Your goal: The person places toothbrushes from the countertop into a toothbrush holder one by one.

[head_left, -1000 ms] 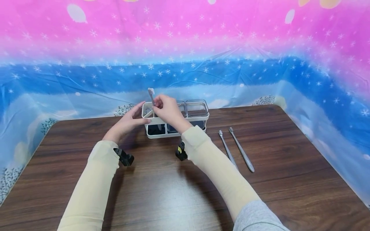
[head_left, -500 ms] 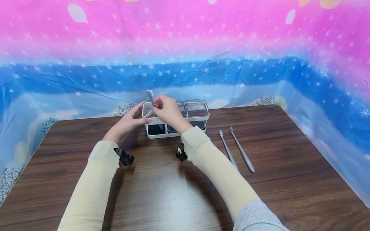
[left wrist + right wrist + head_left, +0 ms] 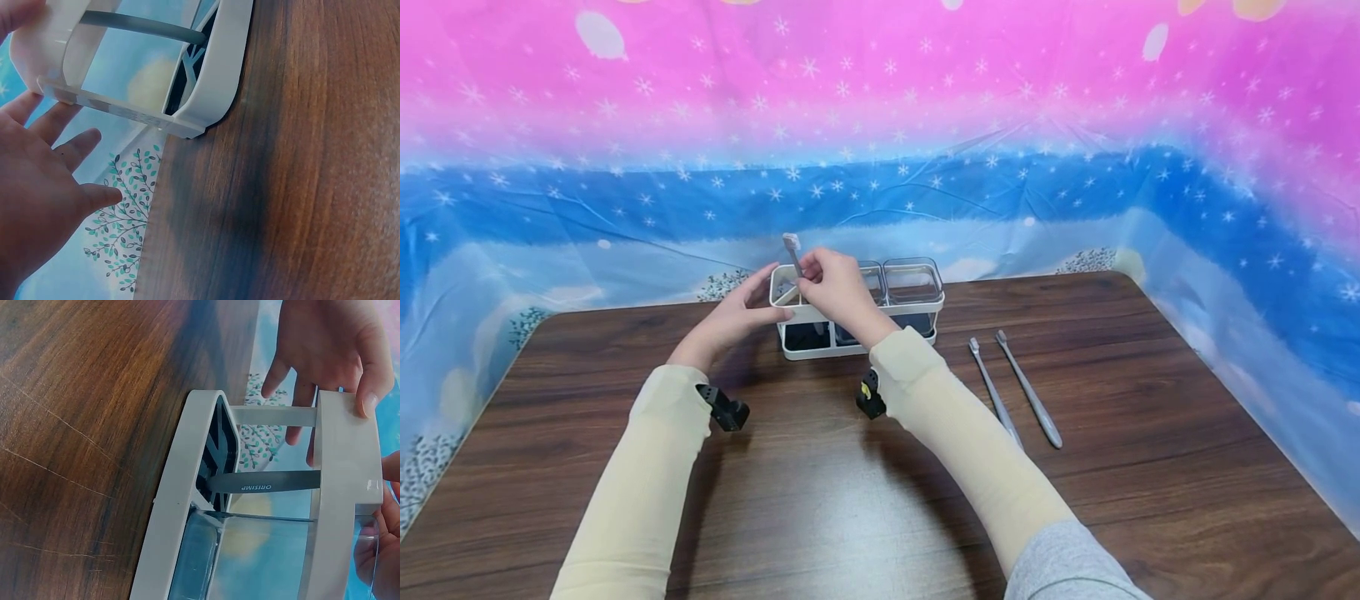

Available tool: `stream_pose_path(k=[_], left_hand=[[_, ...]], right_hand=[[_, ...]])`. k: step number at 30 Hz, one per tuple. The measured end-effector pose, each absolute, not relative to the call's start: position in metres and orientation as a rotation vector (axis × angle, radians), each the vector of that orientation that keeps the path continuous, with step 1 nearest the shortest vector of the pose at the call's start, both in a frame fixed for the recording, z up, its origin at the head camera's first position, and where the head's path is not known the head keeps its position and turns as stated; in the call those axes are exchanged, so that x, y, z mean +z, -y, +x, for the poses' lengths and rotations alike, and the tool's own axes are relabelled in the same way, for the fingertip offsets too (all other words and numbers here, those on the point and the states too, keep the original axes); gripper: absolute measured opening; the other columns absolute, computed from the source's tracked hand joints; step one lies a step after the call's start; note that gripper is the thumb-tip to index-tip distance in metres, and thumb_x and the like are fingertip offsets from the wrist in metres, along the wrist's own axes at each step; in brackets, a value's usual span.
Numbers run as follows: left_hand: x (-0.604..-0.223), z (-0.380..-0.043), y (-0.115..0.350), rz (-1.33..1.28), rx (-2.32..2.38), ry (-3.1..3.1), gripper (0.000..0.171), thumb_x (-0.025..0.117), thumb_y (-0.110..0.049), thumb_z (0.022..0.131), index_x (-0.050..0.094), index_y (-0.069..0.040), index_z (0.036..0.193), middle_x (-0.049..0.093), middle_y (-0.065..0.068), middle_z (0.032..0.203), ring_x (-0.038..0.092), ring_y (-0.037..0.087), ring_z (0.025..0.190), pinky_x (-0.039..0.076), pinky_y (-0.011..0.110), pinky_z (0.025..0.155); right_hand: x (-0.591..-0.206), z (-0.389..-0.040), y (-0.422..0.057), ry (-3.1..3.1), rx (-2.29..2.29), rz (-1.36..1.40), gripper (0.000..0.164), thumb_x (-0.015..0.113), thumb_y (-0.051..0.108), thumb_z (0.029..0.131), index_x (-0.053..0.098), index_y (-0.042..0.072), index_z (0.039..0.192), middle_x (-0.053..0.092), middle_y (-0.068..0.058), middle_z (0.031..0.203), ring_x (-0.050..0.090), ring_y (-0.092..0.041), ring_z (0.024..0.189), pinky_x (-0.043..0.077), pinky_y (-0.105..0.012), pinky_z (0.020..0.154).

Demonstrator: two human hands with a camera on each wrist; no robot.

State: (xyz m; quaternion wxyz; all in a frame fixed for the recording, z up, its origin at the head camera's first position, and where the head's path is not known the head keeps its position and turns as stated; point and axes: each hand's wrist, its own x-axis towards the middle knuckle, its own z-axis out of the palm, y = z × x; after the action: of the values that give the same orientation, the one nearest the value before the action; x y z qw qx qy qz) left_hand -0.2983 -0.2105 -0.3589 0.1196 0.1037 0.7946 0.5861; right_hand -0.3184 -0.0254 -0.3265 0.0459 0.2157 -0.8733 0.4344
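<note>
Pinches a slim, smooth grey toothbrush (image 3: 269, 482) with fingers of the right hand (image 3: 838, 287), bristles up, near-upright through the glossy white rack (image 3: 340, 450), midsection hidden, lower tip perhaps touching the dark tray (image 3: 226, 434). Spreads fingers of the left hand (image 3: 733, 312) around the rack's end, thumb on rim, above wood-grained worktop (image 3: 805, 483).

Both forearms (image 3: 632, 483) stretch forward; left grip (image 3: 730, 321) holds, spread wide; right grip (image 3: 838, 287) pinches.

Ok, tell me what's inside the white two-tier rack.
A slim grey toothbrush, partly sticking out, and two clear square cups; the right hand covers part of the middle cup.
</note>
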Motion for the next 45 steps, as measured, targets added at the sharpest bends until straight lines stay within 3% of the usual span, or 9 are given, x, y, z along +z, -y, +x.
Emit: stream_pose_path(k=[14,24,36,45], left_hand=[[-0.358,-0.298,0.210,0.307,1.728,-2.310,0.088,0.064,-0.017,0.089,0.008,-0.017,0.157,0.013,0.011,0.161,0.015,0.028,0.147,0.018,0.051,0.117],[-0.360,-0.298,0.208,0.320,1.728,-2.312,0.088,0.064,-0.016,0.089,0.007,-0.016,0.157,0.013,0.011,0.161,0.015,0.029,0.147,0.017,0.051,0.117],[-0.360,-0.299,0.212,0.296,1.707,-2.334,0.089,0.066,-0.019,0.089,0.008,-0.017,0.157,0.014,0.011,0.161,0.014,0.029,0.147,0.016,0.052,0.117],[-0.359,-0.298,0.210,0.268,1.712,-2.313,0.090,0.066,-0.019,0.089,0.007,-0.019,0.157,0.012,0.009,0.161,0.013,0.029,0.147,0.017,0.051,0.117]], right_hand=[[-0.327,-0.320,0.027,2.687,1.321,0.634,0.017,0.063,0.010,0.091,0.064,0.004,0.107,0.066,-0.006,0.099,0.061,-0.015,0.091,0.051,-0.020,0.077],[-0.322,-0.322,0.014,2.740,1.290,0.655,0.029,0.065,0.018,0.092,0.062,0.004,0.117,0.067,-0.007,0.105,0.063,-0.017,0.097,0.052,-0.023,0.081],[-0.297,-0.319,-0.020,2.735,1.354,0.636,0.036,0.066,0.018,0.091,0.060,0.007,0.126,0.066,-0.007,0.108,0.061,-0.019,0.100,0.051,-0.027,0.084],[-0.290,-0.313,-0.073,2.730,1.347,0.627,0.044,0.067,0.021,0.091,0.057,0.007,0.130,0.064,-0.010,0.113,0.060,-0.021,0.102,0.050,-0.034,0.088]])
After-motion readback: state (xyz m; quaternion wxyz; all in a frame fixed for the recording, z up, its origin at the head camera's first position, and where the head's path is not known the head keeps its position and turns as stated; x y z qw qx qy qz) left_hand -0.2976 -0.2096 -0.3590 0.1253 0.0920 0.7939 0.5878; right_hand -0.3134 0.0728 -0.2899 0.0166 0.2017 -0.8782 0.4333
